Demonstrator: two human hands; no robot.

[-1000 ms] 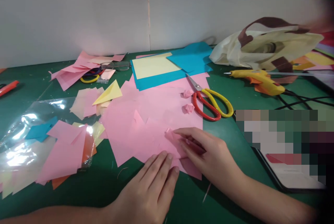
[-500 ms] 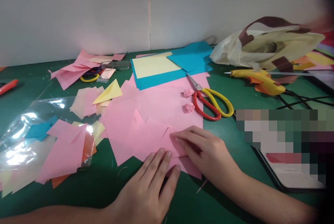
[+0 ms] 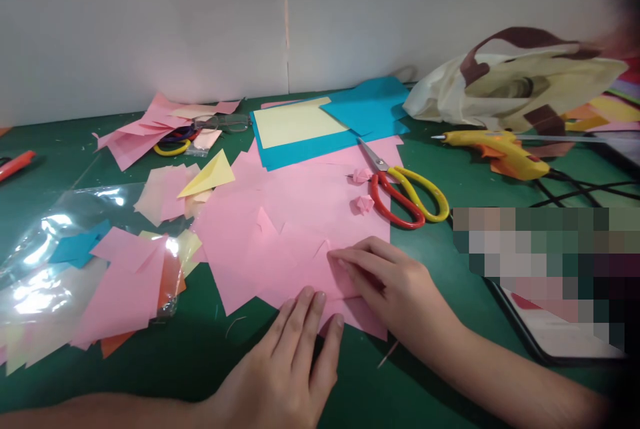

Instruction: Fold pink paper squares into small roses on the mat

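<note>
"Where was the flat pink paper sheet (image 3: 300,262)?"
"Under the open left hand (image 3: 283,362), which gripped nothing, and the nearly closed right hand (image 3: 400,285) (its hold I could not tell). Even pressing seemed wisest."

Dim light, glare on clear plastic (image 3: 56,223)

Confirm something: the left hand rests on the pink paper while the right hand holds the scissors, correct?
The right hand doesn't hold the scissors: in the head view, its fingers are at the pink paper, and the scissors lie beyond, untouched.
</note>
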